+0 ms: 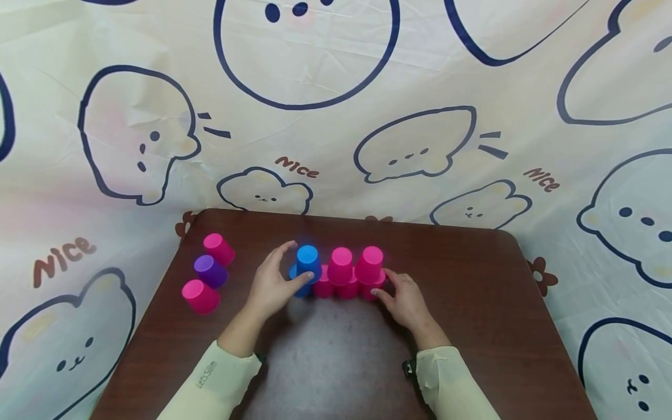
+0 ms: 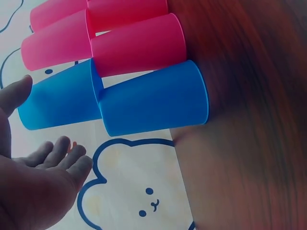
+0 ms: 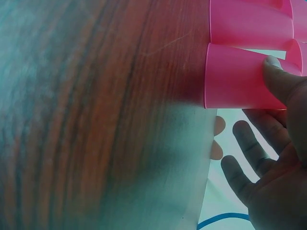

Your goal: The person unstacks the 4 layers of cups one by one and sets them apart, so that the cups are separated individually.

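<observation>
Upside-down plastic cups stand in two levels in the middle of the table. At the left end, an upper blue cup (image 1: pixel 307 259) rests over a lower blue cup (image 2: pixel 156 98). Beside that blue cup my left hand (image 1: pixel 274 281) is spread, thumb by its near side and fingers apart from it in the left wrist view. My right hand (image 1: pixel 406 300) holds the lower pink cup (image 3: pixel 244 79) at the right end, thumb on its front and index finger passing partly hidden behind. Two upper pink cups, one in the middle (image 1: pixel 341 265) and one at right (image 1: pixel 370 262), complete the upper level.
Apart at the left of the table stand a pink cup (image 1: pixel 219 249), a purple cup (image 1: pixel 211 270) and another pink cup (image 1: pixel 201 296). The dark wooden table (image 1: pixel 472 326) ends against a cream cloth (image 1: pixel 336 134) printed with cartoon animals.
</observation>
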A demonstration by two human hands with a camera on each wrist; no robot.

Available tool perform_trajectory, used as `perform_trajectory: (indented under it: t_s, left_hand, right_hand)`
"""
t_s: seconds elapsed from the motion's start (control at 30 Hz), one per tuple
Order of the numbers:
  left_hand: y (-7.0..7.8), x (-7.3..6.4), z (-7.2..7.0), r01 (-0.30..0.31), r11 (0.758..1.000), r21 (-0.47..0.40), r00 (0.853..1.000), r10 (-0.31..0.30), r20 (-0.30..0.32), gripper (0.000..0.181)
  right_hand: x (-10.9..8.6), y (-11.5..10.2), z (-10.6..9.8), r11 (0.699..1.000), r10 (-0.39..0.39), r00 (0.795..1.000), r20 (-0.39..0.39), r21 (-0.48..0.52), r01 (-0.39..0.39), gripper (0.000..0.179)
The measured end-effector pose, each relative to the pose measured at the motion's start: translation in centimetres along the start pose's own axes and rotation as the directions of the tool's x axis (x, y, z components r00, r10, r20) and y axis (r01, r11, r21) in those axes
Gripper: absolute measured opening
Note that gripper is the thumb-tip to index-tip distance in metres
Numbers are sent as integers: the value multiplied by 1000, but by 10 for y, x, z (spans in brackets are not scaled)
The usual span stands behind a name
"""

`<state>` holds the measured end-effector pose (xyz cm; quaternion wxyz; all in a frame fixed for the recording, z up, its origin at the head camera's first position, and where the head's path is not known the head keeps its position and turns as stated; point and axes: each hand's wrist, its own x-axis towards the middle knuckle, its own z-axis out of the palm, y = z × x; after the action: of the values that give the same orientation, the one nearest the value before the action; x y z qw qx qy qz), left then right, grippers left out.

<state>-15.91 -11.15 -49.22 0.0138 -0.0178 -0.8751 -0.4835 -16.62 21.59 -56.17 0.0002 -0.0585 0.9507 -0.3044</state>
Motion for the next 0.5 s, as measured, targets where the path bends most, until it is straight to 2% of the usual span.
perform_trajectory:
  t_s: [0.23, 0.5]
  left_hand:
    - [4, 3, 3, 9, 1000, 3, 1000, -9, 9, 79]
    - [3, 5, 7, 32, 999, 8, 999, -32, 12, 77]
  right_hand:
    - [0, 0, -1, 1000, -1, 1000, 5, 2, 1, 65]
    - [0, 0, -1, 1000, -16, 1000, -3, 0, 16, 66]
